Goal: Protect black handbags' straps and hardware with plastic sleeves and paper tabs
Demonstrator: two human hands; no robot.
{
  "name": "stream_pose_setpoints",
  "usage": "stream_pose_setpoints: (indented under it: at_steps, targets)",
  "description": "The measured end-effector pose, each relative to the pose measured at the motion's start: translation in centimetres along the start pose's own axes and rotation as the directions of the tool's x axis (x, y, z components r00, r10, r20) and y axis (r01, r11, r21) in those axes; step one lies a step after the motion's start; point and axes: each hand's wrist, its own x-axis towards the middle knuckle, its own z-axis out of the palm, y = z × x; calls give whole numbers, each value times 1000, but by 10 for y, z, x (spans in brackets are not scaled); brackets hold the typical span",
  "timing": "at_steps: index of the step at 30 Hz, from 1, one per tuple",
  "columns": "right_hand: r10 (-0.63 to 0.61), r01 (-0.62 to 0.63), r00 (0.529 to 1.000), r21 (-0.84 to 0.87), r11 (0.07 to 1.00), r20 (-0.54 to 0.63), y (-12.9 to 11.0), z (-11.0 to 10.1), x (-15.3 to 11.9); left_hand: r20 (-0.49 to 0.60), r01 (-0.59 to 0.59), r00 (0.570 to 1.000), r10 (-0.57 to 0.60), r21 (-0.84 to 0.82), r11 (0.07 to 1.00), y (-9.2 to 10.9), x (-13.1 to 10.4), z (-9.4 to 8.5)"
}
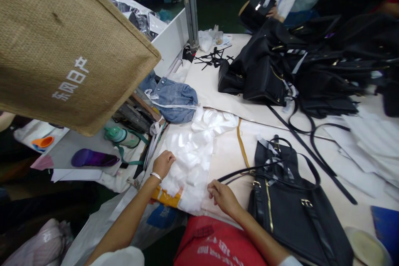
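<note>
A loose pile of thin, cloudy white plastic bags [187, 166] lies on the table edge in front of me. My left hand [163, 163], a bracelet on its wrist, is at the pile's left side with its fingers curled closed. Close to the pile's right edge, my right hand [222, 196] is also closed, fingertips pressed together. Whether either hand pinches any plastic is too small to make out. Right of my right hand lies a black handbag [299, 212] with gold zip and buckles, its straps loose.
Behind is a heap of black bags [268, 75]. A denim item [177, 97] lies beyond the plastic. A burlap panel [77, 41] hangs at upper left, above a purple bottle [95, 158]. White sheets [368, 145] are at right. Another person [285, 4] holds a black bag.
</note>
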Motion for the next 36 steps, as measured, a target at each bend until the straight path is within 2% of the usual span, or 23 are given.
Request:
stream_pose_setpoints:
  at_steps: [7,12,17,21,24,29,33,36]
  targets:
    - [23,-23,1000,25,999,15,-1,8,-3,57,75,995,-77,43,996,0,0,-5]
    - [35,-36,998,22,999,52,-6,12,-2,28,63,998,-65,53,997,7,-4,-5]
    - [46,-46,999,55,997,1,0,12,-2,11,84,996,-84,-35,996,-1,-1,-4]
    - [55,-59,998,123,991,36,-5,14,0,16,80,997,-78,-195,978,-1,3,1]
    - [43,-45,999,209,977,13,-15,18,4,6,77,997,-80,-352,933,12,1,8]
    - [-30,56,996,333,941,-83,-34,31,19,-10,115,989,-148,-584,803,55,-11,27]
    - [33,12,996,519,854,-77,-34,46,28,-6,162,971,-240,-721,674,87,-19,45]
    - [144,-60,985,595,802,-95,-24,46,23,50,194,964,-260,-803,564,104,-23,51]
